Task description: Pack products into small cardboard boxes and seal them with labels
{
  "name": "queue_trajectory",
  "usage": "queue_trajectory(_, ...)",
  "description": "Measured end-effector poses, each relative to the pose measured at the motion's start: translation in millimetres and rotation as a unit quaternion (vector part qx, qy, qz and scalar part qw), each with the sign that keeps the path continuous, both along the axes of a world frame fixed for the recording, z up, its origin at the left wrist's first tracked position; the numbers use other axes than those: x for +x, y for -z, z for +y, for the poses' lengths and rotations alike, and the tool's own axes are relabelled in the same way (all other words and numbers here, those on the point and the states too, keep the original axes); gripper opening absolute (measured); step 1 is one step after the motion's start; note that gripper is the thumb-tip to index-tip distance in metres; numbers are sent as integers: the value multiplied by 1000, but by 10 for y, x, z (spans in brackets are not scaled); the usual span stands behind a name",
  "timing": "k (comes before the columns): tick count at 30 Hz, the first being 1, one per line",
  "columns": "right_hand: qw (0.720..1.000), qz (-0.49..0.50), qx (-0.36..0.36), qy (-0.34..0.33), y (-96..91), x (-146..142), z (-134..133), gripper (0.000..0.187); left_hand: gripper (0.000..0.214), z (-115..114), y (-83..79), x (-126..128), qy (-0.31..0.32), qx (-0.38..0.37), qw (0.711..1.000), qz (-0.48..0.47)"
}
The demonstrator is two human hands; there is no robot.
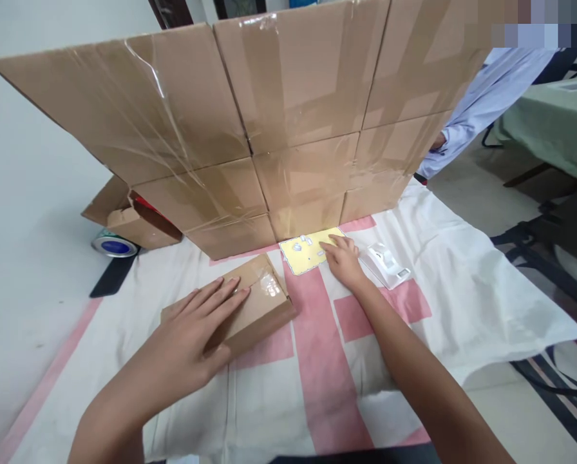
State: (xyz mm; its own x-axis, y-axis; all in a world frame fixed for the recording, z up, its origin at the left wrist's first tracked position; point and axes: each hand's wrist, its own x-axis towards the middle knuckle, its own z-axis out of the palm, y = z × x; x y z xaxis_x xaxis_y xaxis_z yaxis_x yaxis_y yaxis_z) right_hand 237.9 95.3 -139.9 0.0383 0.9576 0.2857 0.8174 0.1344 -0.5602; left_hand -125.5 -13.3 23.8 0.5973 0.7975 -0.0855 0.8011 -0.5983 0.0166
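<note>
My left hand [199, 328] lies flat with fingers stretched over the top of a closed cardboard box [254, 309], which has clear tape at its right end. Farther off, my right hand [344, 258] touches the right part of a yellow card [301, 258] with pale printed shapes, its fingers extended. The card lies flat on the cloth against the foot of the cardboard panel. Just right of that hand is a white packet [387, 265] with a small dark label, apart from the fingers.
A tall taped cardboard panel [302, 84] stands across the table's back. At left are an open cardboard box [143, 222], a tape roll [114, 245] and a black flat object [114, 276]. A pink-and-white cloth [317, 361] covers the table. A person's pale blue sleeve [486, 96] shows behind the panel.
</note>
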Motion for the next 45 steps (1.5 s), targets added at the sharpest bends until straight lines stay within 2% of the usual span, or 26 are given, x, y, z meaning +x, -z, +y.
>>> queue_trajectory(3, 998, -57, -36, -1, 13, -56, -30, 33, 72, 1, 30, 57, -13, 5, 1000, -6)
queue_trajectory(10, 999, -25, -24, 0, -14, -106, -25, 12, 73, -43, 123, 115, -28, 8, 999, -21)
queue_trajectory(14, 1000, -9, -11, 27, -8, -163, 19, 15, 76, -41, 206, 73, -33, 11, 999, -32)
queue_trajectory(19, 1000, -7, -7, 7, -66, -188, 31, 23, 74, 39, 258, -30, -23, 1, 999, -48)
queue_trajectory(22, 998, 58, 14, -3, -99, -209, 23, 21, 73, 60, 248, -73, -18, -1, 998, -61)
queue_trajectory(25, 971, 234, 38, -43, -75, -302, -2, 12, 72, 45, 243, -84, -14, 4, 998, -63)
queue_trajectory(27, 928, 362, 32, -83, -35, -412, -46, 8, 72, 34, 249, -84, -6, 8, 998, -66)
queue_trajectory(29, 888, 441, 10, -132, -3, -542, -117, 17, 74, 30, 259, -86, 4, 12, 998, -69)
queue_trajectory(31, 865, 469, -14, -179, 6, -664, -208, 24, 76, 28, 269, -82, 10, 16, 997, -70)
queue_trajectory(34, 848, 481, -47, -218, -20, -795, -338, 21, 78, 4, 276, -59, 10, 24, 997, -72)
queue_trajectory(40, 821, 512, -87, -236, -73, -908, -466, 6, 79, -130, 266, 8, 7, 37, 996, -81)
queue_trajectory(45, 813, 518, -83, -254, -105, -922, -507, 7, 83, -172, 260, 20, 4, 35, 996, -79)
